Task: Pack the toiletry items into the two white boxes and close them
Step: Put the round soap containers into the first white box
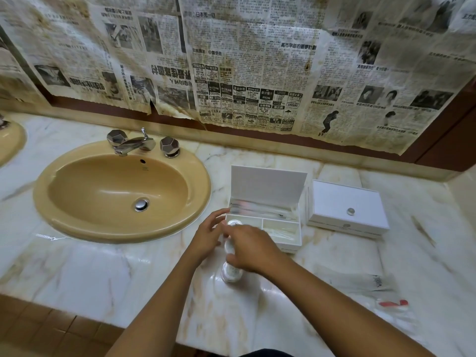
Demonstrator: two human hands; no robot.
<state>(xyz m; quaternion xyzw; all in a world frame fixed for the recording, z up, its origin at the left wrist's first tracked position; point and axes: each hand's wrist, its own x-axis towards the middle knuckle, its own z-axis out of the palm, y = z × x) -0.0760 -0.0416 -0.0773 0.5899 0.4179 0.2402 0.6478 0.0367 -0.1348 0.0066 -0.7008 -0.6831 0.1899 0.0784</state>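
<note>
Here, "RM299" shows on the newspaper — left hand loose, right hand's grip unclear.

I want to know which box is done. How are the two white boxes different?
The left white box has its lid standing up; the right white box has its lid shut. The left one shows compartments with items inside; the right one's inside is hidden. Both hands are at the left box; none touches the right. Both sit on the marble counter.

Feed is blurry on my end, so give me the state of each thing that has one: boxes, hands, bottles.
Open white box: lid up, compartments partly filled.
Second white box: lid closed.
Small bottle: on the counter, unpacked.
Left hand: fingers relaxed, beside the box.
Right hand: over the bottles, grip unclear.
Plastic packets: unpacked.
</note>
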